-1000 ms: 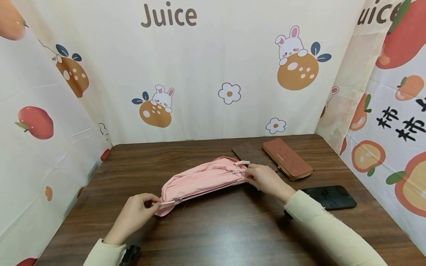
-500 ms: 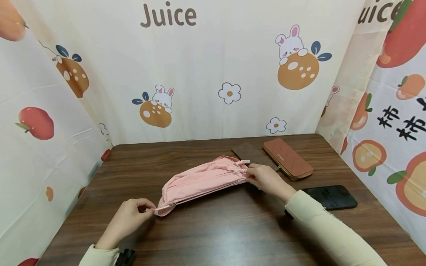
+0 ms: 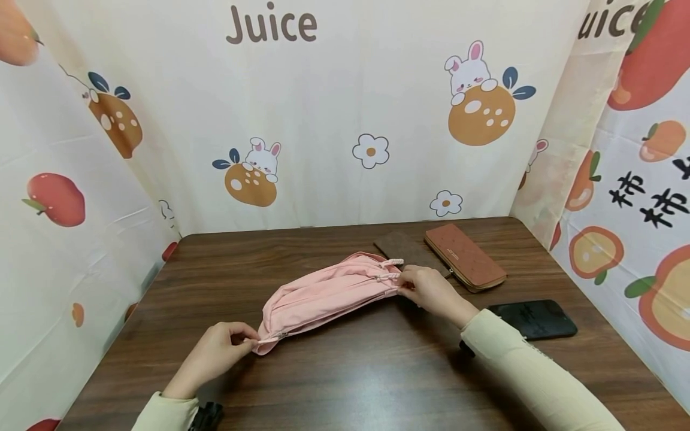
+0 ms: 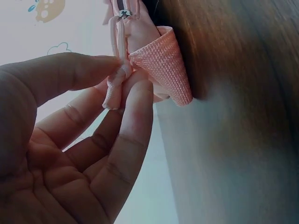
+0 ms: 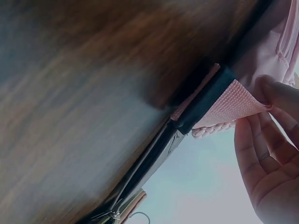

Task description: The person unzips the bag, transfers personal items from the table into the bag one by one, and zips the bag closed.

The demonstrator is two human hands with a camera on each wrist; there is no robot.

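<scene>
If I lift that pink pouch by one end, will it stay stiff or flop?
The pink pouch would likely flop: its cloth already sags and creases between the left hand and right hand. It probably won't roll or slide much, lying flat on the table.

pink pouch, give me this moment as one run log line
left hand: pinches zipper pull | right hand: holds pink pouch far end | table: wallet, phone

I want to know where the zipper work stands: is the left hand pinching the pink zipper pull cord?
Yes, the left hand pinches the pink zipper pull cord at the pink fabric pouch.
</scene>
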